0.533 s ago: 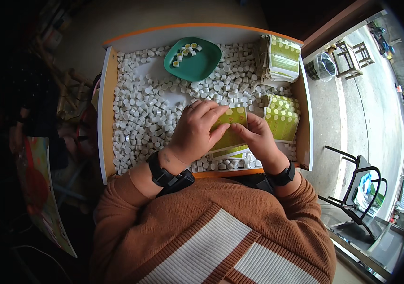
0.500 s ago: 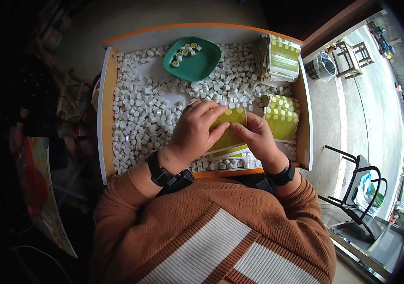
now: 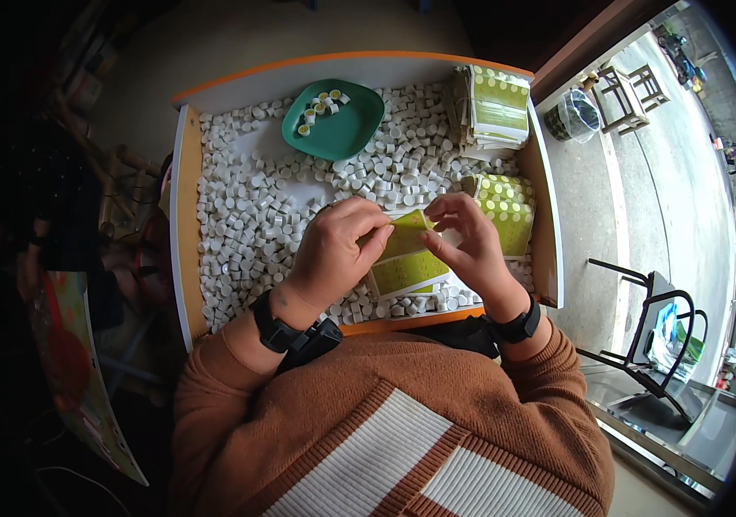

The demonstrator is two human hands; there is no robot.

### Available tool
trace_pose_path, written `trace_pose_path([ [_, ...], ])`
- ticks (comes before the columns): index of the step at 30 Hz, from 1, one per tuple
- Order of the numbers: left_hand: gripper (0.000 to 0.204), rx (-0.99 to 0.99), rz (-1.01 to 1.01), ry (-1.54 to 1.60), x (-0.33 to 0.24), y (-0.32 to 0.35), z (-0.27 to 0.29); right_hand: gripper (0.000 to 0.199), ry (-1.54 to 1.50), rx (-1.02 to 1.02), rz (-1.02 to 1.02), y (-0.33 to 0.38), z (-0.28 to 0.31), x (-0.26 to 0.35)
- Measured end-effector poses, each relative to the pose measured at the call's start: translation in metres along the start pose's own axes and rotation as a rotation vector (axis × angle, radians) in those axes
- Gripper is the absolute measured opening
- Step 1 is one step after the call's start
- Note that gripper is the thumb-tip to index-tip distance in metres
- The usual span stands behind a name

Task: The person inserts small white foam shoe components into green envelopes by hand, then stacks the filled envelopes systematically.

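My left hand (image 3: 339, 252) pinches a green sticker sheet (image 3: 406, 234) between thumb and fingers, and the sheet is bent upward. At its right edge is my right hand (image 3: 471, 241), thumb and fingertips apart; whether they touch the sheet is hard to tell. More green sheets with white borders (image 3: 411, 272) lie below my hands, on small white round caps (image 3: 251, 228) spread over the shallow tray. A dark green plate (image 3: 359, 129) at the far side bears several caps with yellow-green tops (image 3: 319, 107).
Two piles of green dotted sheets, a far one (image 3: 499, 112) and a nearer one (image 3: 510, 220), sit along the right wall of the orange-edged tray (image 3: 549, 207). Outside on the right are a lined bin (image 3: 573, 118), wooden stools (image 3: 622, 99) and a black chair (image 3: 665, 345).
The sheet in my hands has gone from nearly flat to bent upward. My right fingers have spread apart, and my left hand has shifted slightly left. More of the sheets below shows.
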State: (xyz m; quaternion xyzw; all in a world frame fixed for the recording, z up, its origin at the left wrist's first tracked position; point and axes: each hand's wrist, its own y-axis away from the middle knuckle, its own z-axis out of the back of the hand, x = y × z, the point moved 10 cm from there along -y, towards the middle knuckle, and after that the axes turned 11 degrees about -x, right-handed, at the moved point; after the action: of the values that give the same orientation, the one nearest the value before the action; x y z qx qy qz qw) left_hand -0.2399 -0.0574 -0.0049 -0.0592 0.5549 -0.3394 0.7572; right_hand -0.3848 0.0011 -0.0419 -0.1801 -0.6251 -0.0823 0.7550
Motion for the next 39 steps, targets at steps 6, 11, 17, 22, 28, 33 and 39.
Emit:
trace_pose_path([
  [6,0.008,0.043,-0.153,-0.129,-0.020,-0.007,0.002,0.020,0.274,0.086,0.235,-0.012,-0.007,0.038],
  [11,0.015,0.005,-0.267,-0.257,-0.034,-0.011,0.009,0.013,0.048,0.102,0.107,-0.011,-0.012,0.010],
  [17,0.018,-0.034,-0.222,-0.246,-0.022,-0.007,0.018,0.009,-0.363,0.084,-0.198,-0.007,-0.017,-0.010],
  [22,0.016,0.014,-0.149,-0.130,-0.009,-0.003,0.012,0.009,-0.446,0.089,-0.233,-0.003,-0.021,-0.011],
  [28,0.009,0.085,-0.056,-0.051,0.005,-0.002,0.002,0.007,-0.249,0.094,-0.098,-0.006,-0.014,-0.006],
  [33,0.007,0.046,-0.037,0.023,0.003,-0.009,0.001,0.006,0.063,0.149,0.166,-0.011,-0.019,0.021],
  [39,0.010,0.012,0.036,0.029,0.004,-0.008,0.006,0.006,-0.139,0.096,-0.108,-0.009,-0.016,-0.014],
])
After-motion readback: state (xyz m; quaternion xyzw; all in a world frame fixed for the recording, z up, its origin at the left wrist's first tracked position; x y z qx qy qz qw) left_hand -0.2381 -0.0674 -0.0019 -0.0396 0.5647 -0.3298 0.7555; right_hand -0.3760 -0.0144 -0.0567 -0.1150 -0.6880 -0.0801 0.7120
